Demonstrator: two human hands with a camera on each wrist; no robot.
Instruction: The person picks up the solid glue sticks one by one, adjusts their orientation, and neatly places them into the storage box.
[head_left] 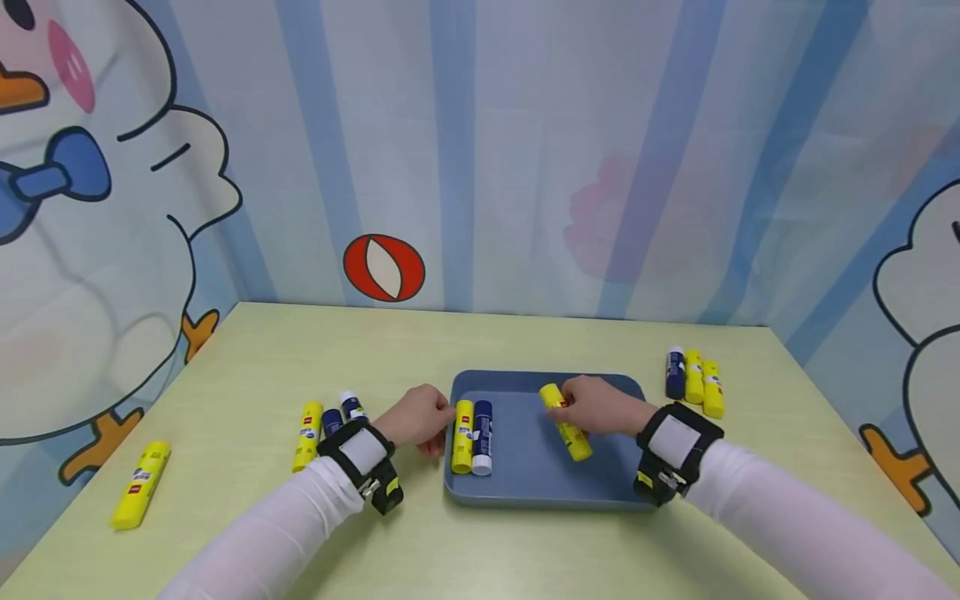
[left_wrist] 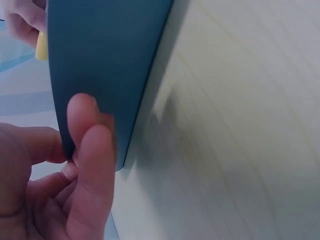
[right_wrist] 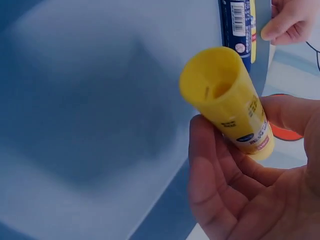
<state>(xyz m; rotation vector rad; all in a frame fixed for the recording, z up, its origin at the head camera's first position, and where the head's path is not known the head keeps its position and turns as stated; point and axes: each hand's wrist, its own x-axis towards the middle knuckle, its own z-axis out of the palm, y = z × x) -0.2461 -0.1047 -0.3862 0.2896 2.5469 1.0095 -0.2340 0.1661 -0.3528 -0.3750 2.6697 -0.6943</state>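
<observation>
My right hand (head_left: 606,405) holds a yellow glue stick (head_left: 566,422) tilted over the grey-blue tray (head_left: 525,497). In the right wrist view, thumb and fingers pinch this glue stick around its middle, its hollow end facing the camera. At the tray's left side, my left hand (head_left: 420,417) grips the rim; the left wrist view shows thumb and fingers on both sides of the tray wall (left_wrist: 107,60). Inside the tray, along its left wall, a yellow glue stick (head_left: 462,437) and a navy glue stick (head_left: 482,437) lie side by side.
Beyond the tray's right side lie a navy glue stick (head_left: 676,373) and two yellow ones (head_left: 703,383). Left of the tray are another yellow glue stick (head_left: 307,436) and two navy ones (head_left: 351,407), partly hidden by my wrist. A lone yellow glue stick (head_left: 141,485) lies far left.
</observation>
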